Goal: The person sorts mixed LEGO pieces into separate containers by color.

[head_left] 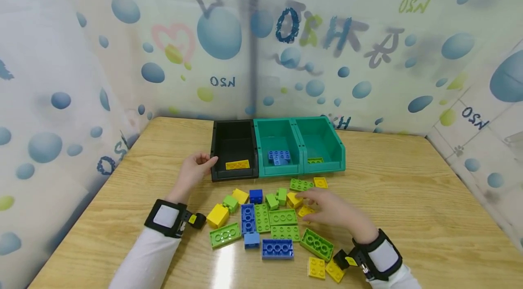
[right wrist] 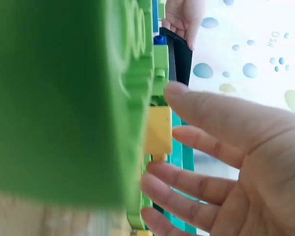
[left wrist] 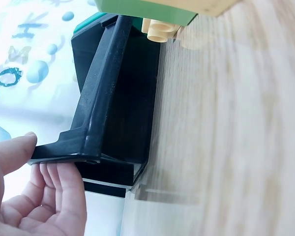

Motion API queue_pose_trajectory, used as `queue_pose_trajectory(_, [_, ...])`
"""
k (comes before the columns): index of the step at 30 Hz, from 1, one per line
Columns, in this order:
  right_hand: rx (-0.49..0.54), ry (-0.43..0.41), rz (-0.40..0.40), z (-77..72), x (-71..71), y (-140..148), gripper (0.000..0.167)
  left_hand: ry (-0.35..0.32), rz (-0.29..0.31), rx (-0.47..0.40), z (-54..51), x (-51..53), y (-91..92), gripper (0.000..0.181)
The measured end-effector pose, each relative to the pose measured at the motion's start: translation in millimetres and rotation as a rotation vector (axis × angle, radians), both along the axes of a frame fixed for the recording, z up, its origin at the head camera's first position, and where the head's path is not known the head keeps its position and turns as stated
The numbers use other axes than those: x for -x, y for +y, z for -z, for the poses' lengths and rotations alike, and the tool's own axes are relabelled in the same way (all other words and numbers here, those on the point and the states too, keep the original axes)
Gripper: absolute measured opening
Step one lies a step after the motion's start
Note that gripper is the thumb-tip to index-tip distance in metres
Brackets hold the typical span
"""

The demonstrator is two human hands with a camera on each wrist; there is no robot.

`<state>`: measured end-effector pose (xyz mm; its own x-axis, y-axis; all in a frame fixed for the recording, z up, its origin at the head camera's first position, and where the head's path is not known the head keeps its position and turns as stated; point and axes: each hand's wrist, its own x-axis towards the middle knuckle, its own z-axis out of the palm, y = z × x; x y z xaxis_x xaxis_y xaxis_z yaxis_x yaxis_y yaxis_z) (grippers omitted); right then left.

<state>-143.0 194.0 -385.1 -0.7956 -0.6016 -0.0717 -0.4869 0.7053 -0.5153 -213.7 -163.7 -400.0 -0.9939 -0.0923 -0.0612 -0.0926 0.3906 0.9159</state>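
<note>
The left hand (head_left: 194,171) holds the black bin (head_left: 234,139), the right hand (head_left: 331,207) is wide by a yellow block (head_left: 294,200)

From my distant place I watch both hands over the wooden bench (head_left: 388,157). On the left side, the grip is narrow and has the bin's rim in it: the thumb lies on top and the fingers curl under, near the front corner. Inside the black bin, close to its front wall, I see one flat yellow brick (head_left: 237,164).

On the right side, the grip is wide, with spread fingers and nothing held. The yellow block stands on the bench, just beside the fingertips (I cannot tell if one of them touches it).

Next to the black bin, and touching it, is the middle teal bin (head_left: 282,171), with blue studded bricks (head_left: 279,156) in it. The right teal bin (head_left: 324,167) carries a green brick (head_left: 315,160) near its front.

Between my two hands, in front of the bins, many loose pieces lie. I notice a dark blue block (head_left: 256,196), a light blue block (head_left: 251,240) and a long blue brick (head_left: 278,249) with its hollow side up. A hollow green brick (head_left: 316,243) is near the right wrist, and one square yellow brick (head_left: 316,267) lies closer to me. Behind the bench hangs a pale sheet (head_left: 143,44) with blue spots.
</note>
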Motion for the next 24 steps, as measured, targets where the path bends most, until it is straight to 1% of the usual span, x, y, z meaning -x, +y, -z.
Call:
queue_pose_trajectory(2, [-0.004,0.010,0.014,2.3,-0.6,-2.9,0.050,-0.003,-0.002,0.004,-0.1,-0.1,0.0,0.025])
queue_pose_trajectory(4, [-0.004,0.040,0.024,5.3,-1.0,-5.6,0.052,-0.005,-0.003,0.005,-0.3,-0.3,0.2,0.025])
queue_pose_trajectory(6, [-0.009,0.080,0.040,9.1,-1.5,-8.6,0.052,-0.005,-0.004,0.003,-0.4,-0.4,0.3,0.025])
queue_pose_trajectory(10, [0.004,0.114,0.077,15.6,-1.5,-14.8,0.049,-0.004,-0.002,-0.004,-1.3,-1.0,0.6,0.025])
queue_pose_trajectory(15, [0.050,0.103,0.106,19.1,-0.6,-18.5,0.040,-0.005,-0.002,-0.010,-1.9,-1.3,0.9,0.024])
queue_pose_trajectory(24, [0.094,0.109,0.156,28.9,4.6,-18.1,0.020,-0.008,-0.002,-0.006,-1.9,-1.6,0.9,0.025])
